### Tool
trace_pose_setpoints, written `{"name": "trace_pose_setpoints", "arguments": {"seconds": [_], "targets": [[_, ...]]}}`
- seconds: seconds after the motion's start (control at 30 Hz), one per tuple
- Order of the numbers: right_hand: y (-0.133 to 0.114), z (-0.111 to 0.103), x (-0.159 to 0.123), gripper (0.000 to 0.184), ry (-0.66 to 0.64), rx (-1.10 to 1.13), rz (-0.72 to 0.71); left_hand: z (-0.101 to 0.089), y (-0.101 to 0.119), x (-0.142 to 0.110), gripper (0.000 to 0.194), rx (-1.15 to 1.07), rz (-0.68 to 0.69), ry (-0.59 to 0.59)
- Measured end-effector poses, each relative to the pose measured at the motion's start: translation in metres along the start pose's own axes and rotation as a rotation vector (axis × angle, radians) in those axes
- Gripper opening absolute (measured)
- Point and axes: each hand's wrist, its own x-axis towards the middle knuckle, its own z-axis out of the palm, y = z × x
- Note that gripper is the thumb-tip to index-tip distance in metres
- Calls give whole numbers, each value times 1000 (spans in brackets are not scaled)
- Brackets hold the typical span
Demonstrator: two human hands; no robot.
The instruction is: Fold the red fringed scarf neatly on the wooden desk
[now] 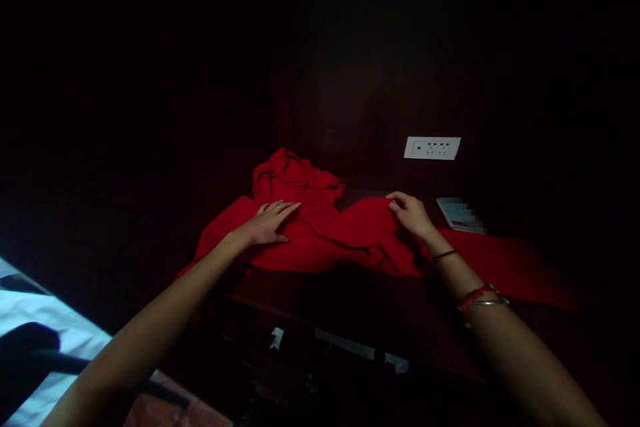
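Observation:
A red cloth garment (320,233) lies spread and creased over a dark desk top, its far left part bunched into a heap. My left hand (270,221) rests flat on the cloth with fingers stretched out and a ring on one finger. At the right, my right hand (411,213) pinches an edge of the red cloth between thumb and fingers. More red cloth runs on to the right beyond my right wrist; poor light hides whether it is the same piece. Bands and a metal bangle circle my right forearm.
A white socket panel (432,148) is set in the dark wall behind. Near my right hand lies a flat, pale-blue item (460,215), partly blurred out. Below the desk's front edge, white scraps (277,338) show in shadow. Bright white fabric (45,327) is at lower left.

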Motion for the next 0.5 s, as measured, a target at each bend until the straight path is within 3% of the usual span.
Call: {"name": "trace_pose_setpoints", "arguments": {"seconds": [0.1, 0.2, 0.27, 0.33, 0.43, 0.5], "targets": [[13, -14, -2, 26, -171, -222, 104, 20, -3, 4, 83, -35, -94, -46], [-3, -13, -7, 31, -168, -282, 5, 27, -3, 11, 79, -52, -167, -17], [-27, -3, -10, 31, -137, -165, -128, 25, -4, 16, 70, -43, -187, 31], [-56, 14, -15, 37, -210, -70, -209, 19, -7, 19, 58, -30, -155, 79], [-88, 43, -22, 51, -323, -168, -280, 7, -9, 19, 43, -3, -101, 132], [-98, 56, -24, 36, -370, -254, -283, 1, -9, 14, 43, 1, -89, 154]]}}
